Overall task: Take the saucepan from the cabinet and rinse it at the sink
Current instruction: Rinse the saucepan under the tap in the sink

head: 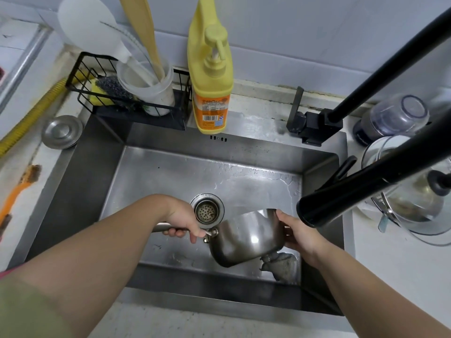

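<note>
A small steel saucepan [246,237] is held tipped on its side over the steel sink [156,181], its outer wall and base toward me and its mouth facing away to the right. My left hand [181,222] grips its long metal handle. My right hand [299,234] holds the pan's rim on the right side. The pan hangs just right of the drain strainer [207,211]. The black faucet spout [353,191] ends above and to the right of the pan; no water runs from it.
A grey cloth [283,263] lies in the sink's near right corner. A yellow soap bottle [211,69] and a black wire rack [127,93] with a utensil cup stand behind the sink. Glass lid and pots [412,196] sit at the right; a metal lid [62,131] and brush [17,189] at the left.
</note>
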